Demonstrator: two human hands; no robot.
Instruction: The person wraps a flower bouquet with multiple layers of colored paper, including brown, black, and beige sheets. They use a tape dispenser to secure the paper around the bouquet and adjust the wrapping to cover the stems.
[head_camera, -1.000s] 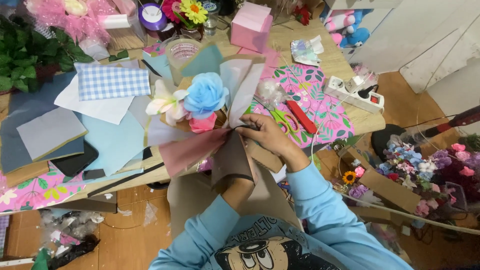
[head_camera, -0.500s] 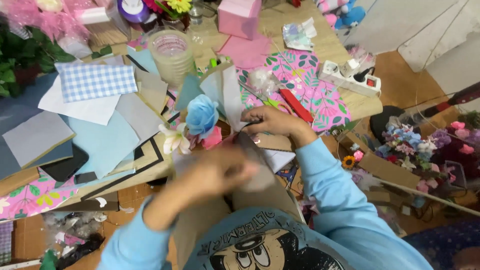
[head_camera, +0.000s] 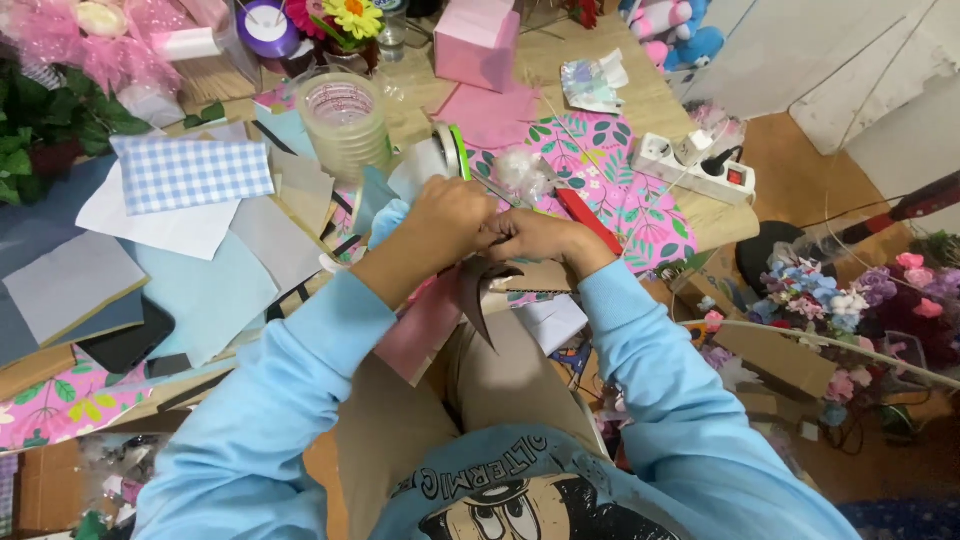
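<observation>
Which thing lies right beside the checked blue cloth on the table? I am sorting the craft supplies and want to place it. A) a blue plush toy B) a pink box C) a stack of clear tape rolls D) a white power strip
C: the stack of clear tape rolls stands just to the right of the checked blue cloth, while the power strip and pink box sit farther off.
</observation>
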